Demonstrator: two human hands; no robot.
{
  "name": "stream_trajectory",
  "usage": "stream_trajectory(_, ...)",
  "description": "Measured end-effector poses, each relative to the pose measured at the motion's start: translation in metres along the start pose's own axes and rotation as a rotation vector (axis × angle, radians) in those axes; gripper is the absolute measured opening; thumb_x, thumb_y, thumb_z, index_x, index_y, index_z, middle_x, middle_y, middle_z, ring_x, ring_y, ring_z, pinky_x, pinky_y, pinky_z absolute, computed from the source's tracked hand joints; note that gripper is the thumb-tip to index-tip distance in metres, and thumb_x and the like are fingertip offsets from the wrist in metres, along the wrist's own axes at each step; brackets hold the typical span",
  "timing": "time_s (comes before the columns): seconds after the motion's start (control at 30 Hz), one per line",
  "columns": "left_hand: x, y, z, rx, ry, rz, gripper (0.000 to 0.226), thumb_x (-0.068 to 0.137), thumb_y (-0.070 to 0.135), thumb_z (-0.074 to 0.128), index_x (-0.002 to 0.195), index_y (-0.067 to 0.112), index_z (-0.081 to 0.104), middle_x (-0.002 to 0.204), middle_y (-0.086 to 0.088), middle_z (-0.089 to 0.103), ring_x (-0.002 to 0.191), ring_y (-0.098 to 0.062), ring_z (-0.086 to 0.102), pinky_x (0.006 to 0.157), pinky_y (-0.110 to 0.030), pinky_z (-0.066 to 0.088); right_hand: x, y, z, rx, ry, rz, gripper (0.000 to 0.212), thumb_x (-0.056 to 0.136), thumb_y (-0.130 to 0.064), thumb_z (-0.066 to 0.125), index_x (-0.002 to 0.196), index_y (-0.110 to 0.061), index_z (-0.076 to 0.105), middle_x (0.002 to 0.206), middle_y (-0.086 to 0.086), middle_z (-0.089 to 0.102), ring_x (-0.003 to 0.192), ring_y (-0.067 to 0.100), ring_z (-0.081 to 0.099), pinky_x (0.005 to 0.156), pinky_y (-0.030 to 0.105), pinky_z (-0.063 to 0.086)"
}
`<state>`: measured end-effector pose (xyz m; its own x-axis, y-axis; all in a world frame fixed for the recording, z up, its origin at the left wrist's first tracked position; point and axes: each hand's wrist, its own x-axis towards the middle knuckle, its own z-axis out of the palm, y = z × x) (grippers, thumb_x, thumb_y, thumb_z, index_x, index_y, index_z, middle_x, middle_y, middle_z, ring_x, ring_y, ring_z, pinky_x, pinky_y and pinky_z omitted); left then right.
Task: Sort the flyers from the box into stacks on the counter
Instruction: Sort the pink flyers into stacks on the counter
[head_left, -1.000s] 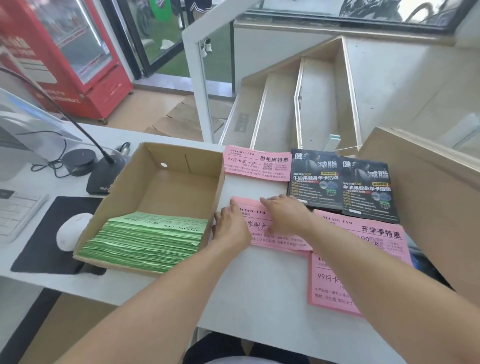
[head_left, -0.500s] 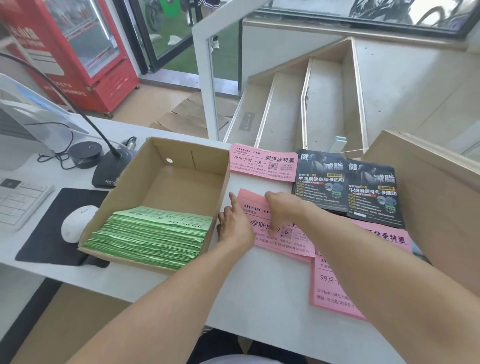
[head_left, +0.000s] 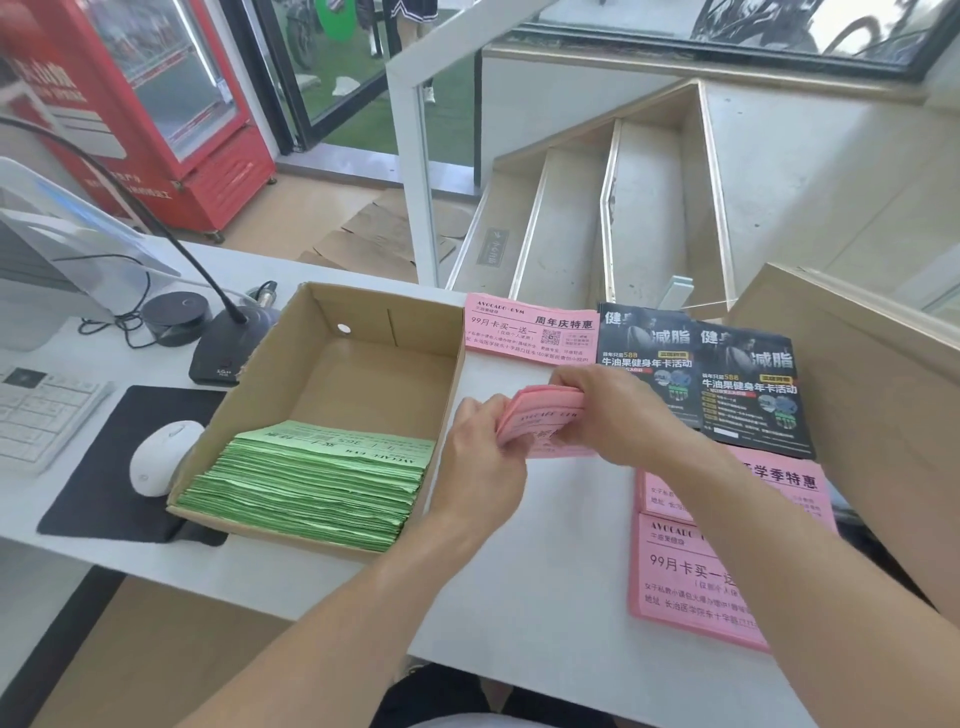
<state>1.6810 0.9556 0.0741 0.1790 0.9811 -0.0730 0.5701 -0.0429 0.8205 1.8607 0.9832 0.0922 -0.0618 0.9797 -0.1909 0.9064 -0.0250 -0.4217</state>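
Left hand (head_left: 480, 457) and right hand (head_left: 618, 410) both grip one pink flyer bundle (head_left: 545, 423) above the worktop (head_left: 519, 597), right of the box (head_left: 332, 374); its lower edge and print are hidden. Green flyers (head_left: 311, 478) fill the box front. Right forearm covers part of the pink stacks (head_left: 685, 571).

You're at the front desk of a gym. The white table (head_left: 519, 597) carries a gooseneck microphone (head_left: 223, 348), a keyboard (head_left: 41, 410), a mouse (head_left: 163, 457) on a black pad (head_left: 104, 467) and a monitor (head_left: 47, 260). The pink flyers (head_left: 530, 332) read "AVOCADO GYM", and the black ones (head_left: 696, 374) advertise a yearly fitness card. Past the table stand a red drinks fridge (head_left: 171, 104), a glass door (head_left: 343, 67) and stairs (head_left: 623, 208).
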Motion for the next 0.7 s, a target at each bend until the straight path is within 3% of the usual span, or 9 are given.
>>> stream_trajectory(0.13,-0.029,-0.017,-0.004,-0.202,0.041,0.117,0.013,0.096,0.019,0.064,0.099,0.032,0.064,0.096,0.0,0.051,0.089,-0.02,0.057,0.077,-0.031,0.049,-0.017,0.013,-0.03,-0.247,-0.048,-0.026,0.025,0.071,-0.029,0.082,0.085,-0.038,0.063,0.083,-0.017,0.066,0.084,0.01,0.061,0.073,0.034,0.053)
stream_trajectory(0.3,-0.038,-0.04,0.007,-0.282,0.123,0.039,0.034,0.093,0.022,0.071,0.093,0.055,0.06,0.096,-0.001,0.058,0.091,-0.016,0.061,0.078,-0.026,0.05,-0.021,0.044,-0.021,0.009,0.008,0.044,0.018,0.073,-0.029,0.087,0.079,-0.037,0.072,0.073,-0.017,0.069,0.074,0.005,0.063,0.068,0.031,0.053)
stream_trajectory(0.43,-0.038,-0.055,0.02,-0.38,0.204,-0.083,0.036,0.081,0.007,0.081,0.095,0.036,0.065,0.098,0.004,0.066,0.093,-0.011,0.065,0.087,-0.033,0.053,-0.027,0.051,0.005,0.034,-0.028,0.038,0.018,0.076,-0.033,0.085,0.087,-0.039,0.072,0.08,-0.021,0.069,0.08,0.004,0.063,0.07,0.03,0.051)
stream_trajectory(0.57,-0.046,-0.06,0.027,-0.366,0.241,-0.156,0.051,0.079,0.002,0.08,0.115,0.031,0.058,0.107,0.012,0.064,0.101,0.0,0.061,0.089,-0.015,0.048,-0.03,0.056,0.021,-0.006,-0.143,-0.015,0.038,0.082,-0.027,0.081,0.115,-0.042,0.067,0.105,-0.021,0.065,0.097,0.007,0.06,0.083,0.028,0.049)
stream_trajectory(0.7,-0.045,-0.058,0.031,-0.374,0.276,-0.186,0.053,0.083,0.003,0.077,0.124,0.03,0.056,0.104,0.01,0.061,0.098,0.002,0.059,0.086,-0.009,0.044,-0.034,0.056,0.03,0.012,-0.168,-0.073,0.032,0.091,-0.025,0.066,0.117,-0.044,0.061,0.109,-0.022,0.064,0.102,0.007,0.058,0.087,0.032,0.049)
